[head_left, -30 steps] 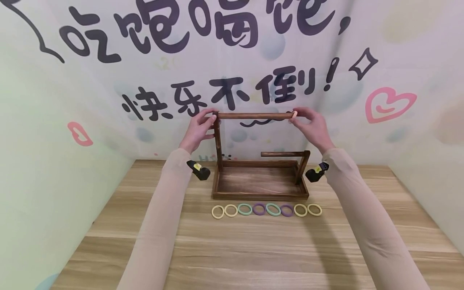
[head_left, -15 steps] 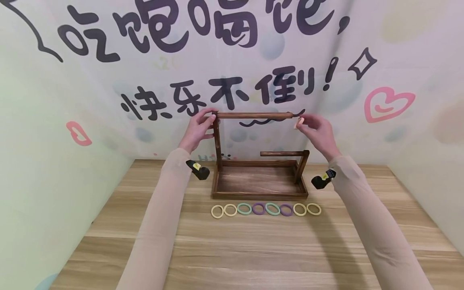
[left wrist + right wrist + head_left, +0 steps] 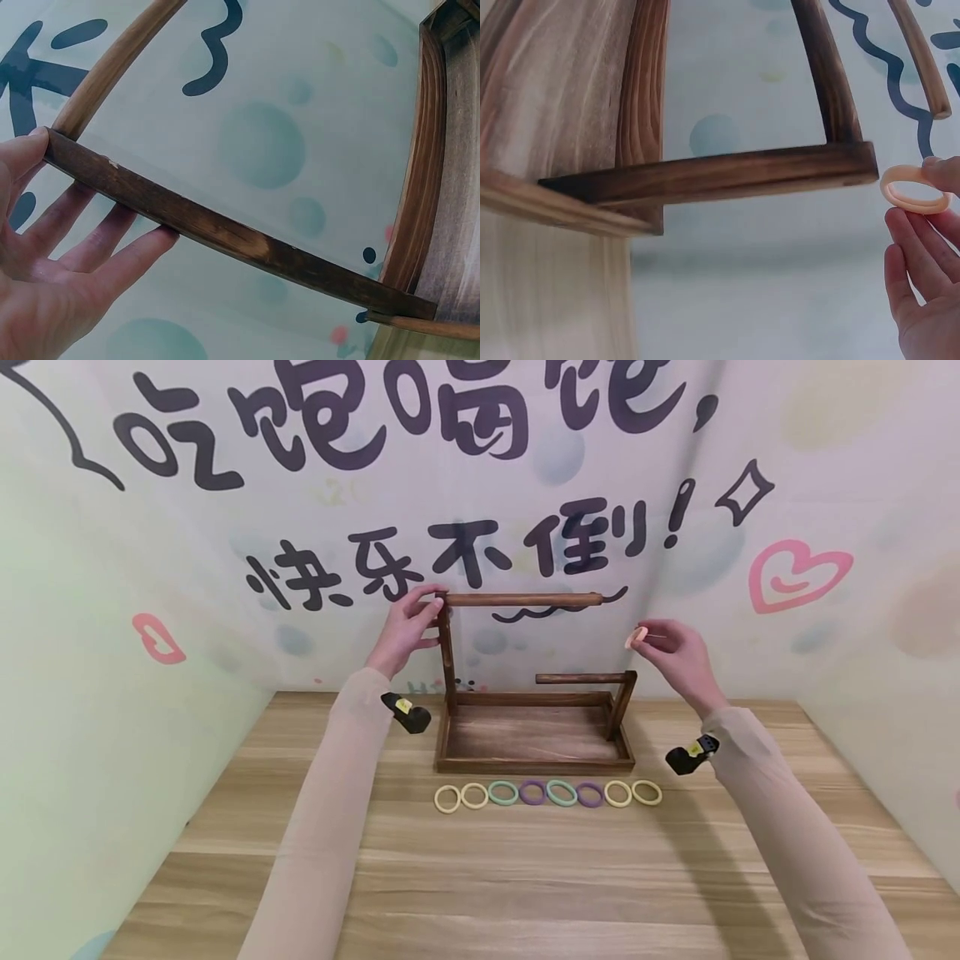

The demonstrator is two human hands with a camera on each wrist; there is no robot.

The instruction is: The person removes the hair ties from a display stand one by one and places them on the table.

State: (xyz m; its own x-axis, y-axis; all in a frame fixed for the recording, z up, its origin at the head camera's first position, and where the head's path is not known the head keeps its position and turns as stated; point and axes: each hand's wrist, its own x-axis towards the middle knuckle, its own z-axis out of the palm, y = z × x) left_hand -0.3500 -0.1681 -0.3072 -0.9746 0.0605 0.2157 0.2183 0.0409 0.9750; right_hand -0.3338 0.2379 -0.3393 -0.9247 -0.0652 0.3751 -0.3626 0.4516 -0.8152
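A dark wooden rack (image 3: 536,766) with a tray base, a tall post and bar on the left and a lower bar on the right stands on the table. My left hand (image 3: 405,631) holds the top of the tall post (image 3: 217,236), thumb on the near side and fingers along the other in the left wrist view. My right hand (image 3: 677,662) pinches a peach hair tie (image 3: 913,189) between thumb and fingertips. The hair tie is off to the right of the long upper bar (image 3: 525,599), near the top of the short post (image 3: 765,169).
A row of several yellow, green and purple hair ties (image 3: 562,792) lies on the wood-grain table (image 3: 480,877) in front of the rack. Close behind the rack hangs a printed wall cloth (image 3: 300,510), and side walls flank the table.
My right hand has drawn the peach hair tie off the upper bar's free end, then moved it right and down. The left hand stays on the tall post.
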